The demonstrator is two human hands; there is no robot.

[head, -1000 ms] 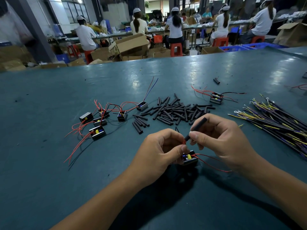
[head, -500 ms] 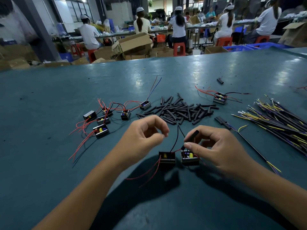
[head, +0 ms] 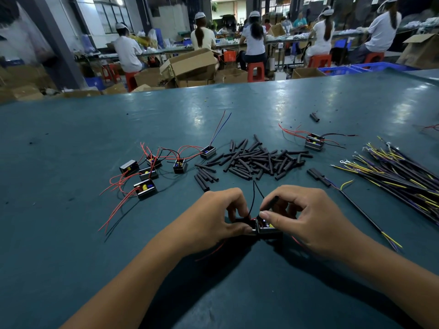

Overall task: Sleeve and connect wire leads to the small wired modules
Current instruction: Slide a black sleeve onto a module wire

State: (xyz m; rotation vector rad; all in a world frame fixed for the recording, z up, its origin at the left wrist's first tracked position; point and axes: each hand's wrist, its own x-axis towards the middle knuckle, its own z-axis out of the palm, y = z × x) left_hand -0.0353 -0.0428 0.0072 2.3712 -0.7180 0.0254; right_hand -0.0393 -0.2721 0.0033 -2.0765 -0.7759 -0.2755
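Teal bench top (head: pixel 71 233) fills the view, with seated workers in white caps at long tables beyond its far edge. Taking the heap of black sleeves (head: pixel 259 159) at mid-bench as the mark: to its left lies a cluster of small modules (head: pixel 152 169) trailing red leads, the nearest to the heap sending one red and one blue wire upward. Nearer the viewer than the heap, the left hand (head: pixel 213 217) curls its fingers around a dark module (head: pixel 244 223) set on the bench, a thin black lead (head: pixel 253 198) rising between the two hands. Touching that module on its right is a second module (head: pixel 269 227), above which the right hand (head: pixel 306 217) pinches a black sleeve piece (head: pixel 270 204) between thumb and forefinger. Right of the heap and a little beyond it sits a lone module (head: pixel 314 142) with red and black leads; farther right lies a bundle of yellow-and-purple wires (head: pixel 399 169).
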